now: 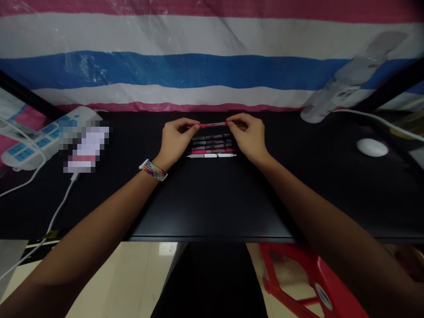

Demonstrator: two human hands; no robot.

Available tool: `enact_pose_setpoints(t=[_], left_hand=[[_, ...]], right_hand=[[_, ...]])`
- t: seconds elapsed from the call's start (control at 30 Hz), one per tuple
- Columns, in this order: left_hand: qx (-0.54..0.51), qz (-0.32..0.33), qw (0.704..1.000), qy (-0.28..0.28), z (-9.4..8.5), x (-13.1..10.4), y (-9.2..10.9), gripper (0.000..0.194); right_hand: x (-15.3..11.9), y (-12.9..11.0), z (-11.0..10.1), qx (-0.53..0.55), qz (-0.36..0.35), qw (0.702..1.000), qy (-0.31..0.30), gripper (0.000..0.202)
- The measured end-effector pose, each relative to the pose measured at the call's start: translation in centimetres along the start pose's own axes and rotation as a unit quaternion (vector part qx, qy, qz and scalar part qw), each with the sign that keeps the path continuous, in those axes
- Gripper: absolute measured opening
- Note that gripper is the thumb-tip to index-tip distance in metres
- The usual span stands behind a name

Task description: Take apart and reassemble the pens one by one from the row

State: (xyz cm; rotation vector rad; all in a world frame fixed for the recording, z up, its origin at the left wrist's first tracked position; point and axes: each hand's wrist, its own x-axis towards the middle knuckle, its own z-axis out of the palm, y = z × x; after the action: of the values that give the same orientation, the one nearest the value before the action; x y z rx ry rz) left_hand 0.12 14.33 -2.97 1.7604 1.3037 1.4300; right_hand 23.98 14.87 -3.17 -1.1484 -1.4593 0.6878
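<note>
Landmark: white pen point(210, 155), lying crosswise on the black desk point(212, 198), front one of the pens lying there
Pink pen point(213, 125): beyond the white pen and past the others, roughly parallel to it; can't tell if it touches the desk
Left hand point(177, 139): thumb and finger pinched on the pink end, beyond the white pen and toward its left tip
Right hand point(248, 137): thumb and finger pinched on the paler end, beyond the white pen's right tip
Other pens: red-pink pen point(215, 151) just beyond the white pen, black pens point(211, 143) past that, count unclear
Handling: probably light, stiff, smooth plastic; may roll or slip in a loose pinch, unlikely to break
Hold: both ends looks right for keeping it level; one-handed, I'd take mid-barrel
Far right of white pen: mouse point(372, 147), bottle point(347, 84)
</note>
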Motion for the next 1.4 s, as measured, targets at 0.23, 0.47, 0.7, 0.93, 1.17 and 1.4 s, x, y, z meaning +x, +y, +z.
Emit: enact_pose_setpoints(t=[0.23,0.47,0.7,0.93,1.17,1.4], left_hand=[[0.114,0.027,0.992,-0.039,-0.2,-0.2,-0.3,0.01],[0.192,0.005,0.979,-0.064,-0.3,-0.5,1.1,0.016],[0.204,0.013,0.977,-0.061,-0.2,-0.4,0.8,0.015],[0.207,0.022,0.976,-0.058,-0.1,-0.4,0.9,0.013],[0.188,0.024,0.98,-0.064,-0.1,-0.3,0.6,0.013],[0.061,-0.008,0.998,-0.009,0.4,-0.5,0.3,0.011]], right_hand=[[-0.1,0.4,-0.2,-0.171,-0.038,0.983,-0.06,0.013],[-0.4,0.6,-0.1,-0.237,-0.08,0.965,-0.085,0.017],[-0.6,0.7,0.0,-0.242,-0.098,0.962,-0.083,0.018],[-0.6,0.7,0.0,-0.237,-0.099,0.962,-0.093,0.015],[-0.8,0.6,0.2,-0.221,-0.096,0.968,-0.073,0.013],[-0.2,1.2,0.4,-0.009,-0.005,1.0,-0.003,0.019]])
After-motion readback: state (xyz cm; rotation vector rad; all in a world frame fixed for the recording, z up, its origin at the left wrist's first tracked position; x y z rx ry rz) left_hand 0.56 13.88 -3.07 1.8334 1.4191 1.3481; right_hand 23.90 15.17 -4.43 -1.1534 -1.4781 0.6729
